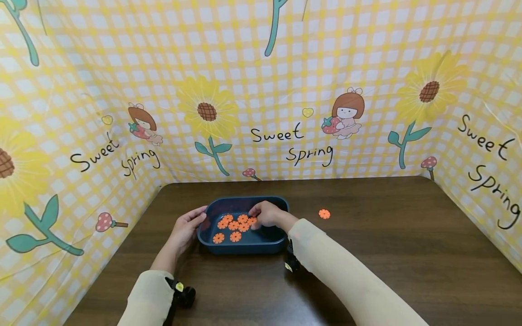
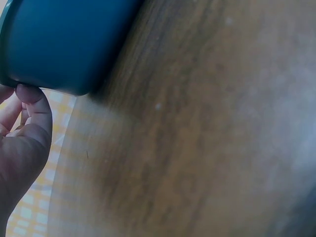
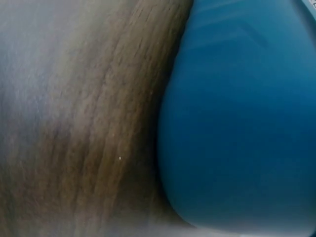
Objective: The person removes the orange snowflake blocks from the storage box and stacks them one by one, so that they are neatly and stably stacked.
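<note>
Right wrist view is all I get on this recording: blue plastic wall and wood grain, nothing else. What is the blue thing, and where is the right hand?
Observer: It is a blue tray on a brown table. The right hand reaches inside it.
Operator: Anything in the tray?
Observer: Orange flower-shaped discs, clustered under and beside the right hand's fingers. Whether it pinches one I cannot tell.
Operator: And the left hand?
Observer: The left hand holds the tray's left end, fingertips against the rim.
Operator: Any discs outside?
Observer: One stray orange disc lies on the table, right of the tray.
</note>
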`<control>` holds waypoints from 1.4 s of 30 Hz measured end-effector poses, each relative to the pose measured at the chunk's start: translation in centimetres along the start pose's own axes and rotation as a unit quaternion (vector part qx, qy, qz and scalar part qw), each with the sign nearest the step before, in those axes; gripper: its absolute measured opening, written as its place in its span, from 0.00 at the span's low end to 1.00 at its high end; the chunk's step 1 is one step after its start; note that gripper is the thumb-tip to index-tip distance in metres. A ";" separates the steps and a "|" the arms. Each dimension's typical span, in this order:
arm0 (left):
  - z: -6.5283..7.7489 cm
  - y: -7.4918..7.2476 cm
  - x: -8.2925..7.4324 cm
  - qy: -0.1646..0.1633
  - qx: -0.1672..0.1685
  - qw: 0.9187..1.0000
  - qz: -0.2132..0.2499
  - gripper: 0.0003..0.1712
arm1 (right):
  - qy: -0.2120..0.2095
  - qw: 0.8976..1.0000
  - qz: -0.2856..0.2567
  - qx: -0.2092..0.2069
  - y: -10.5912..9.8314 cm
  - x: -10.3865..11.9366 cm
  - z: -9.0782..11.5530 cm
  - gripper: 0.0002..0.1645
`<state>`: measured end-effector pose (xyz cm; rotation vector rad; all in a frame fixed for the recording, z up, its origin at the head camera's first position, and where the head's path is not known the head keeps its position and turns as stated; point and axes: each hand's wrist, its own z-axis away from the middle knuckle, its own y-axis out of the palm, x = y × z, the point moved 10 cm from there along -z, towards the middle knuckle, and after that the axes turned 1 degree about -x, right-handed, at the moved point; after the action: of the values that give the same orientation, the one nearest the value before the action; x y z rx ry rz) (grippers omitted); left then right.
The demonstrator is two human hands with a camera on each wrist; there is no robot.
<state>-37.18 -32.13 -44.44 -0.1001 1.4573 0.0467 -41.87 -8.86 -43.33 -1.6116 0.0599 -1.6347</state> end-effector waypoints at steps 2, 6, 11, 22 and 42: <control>-0.1 0.0 0.0 0.001 -0.001 1.000 0.006 0.29 | 0.001 1.000 0.010 0.002 0.1 -0.1 -0.1 0.22; -0.2 0.2 0.1 0.003 0.003 1.000 0.017 0.29 | 0.000 1.000 0.024 0.000 0.1 -0.1 0.0 0.20; -0.2 0.1 0.1 0.002 0.002 1.000 0.016 0.29 | 0.001 0.999 0.037 -0.004 0.3 0.0 0.0 0.16; 0.1 0.0 0.1 -0.011 -0.004 1.000 0.013 0.30 | 0.006 0.998 0.056 -0.005 0.6 -0.4 -0.4 0.14; 0.2 0.0 -0.1 -0.010 -0.005 1.000 0.010 0.29 | -0.017 0.996 0.089 0.002 0.7 0.2 -0.3 0.13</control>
<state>-37.03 -32.10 -44.34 -0.0921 1.4375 0.0711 -41.78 -9.54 -43.60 -1.5839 0.1781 -1.4700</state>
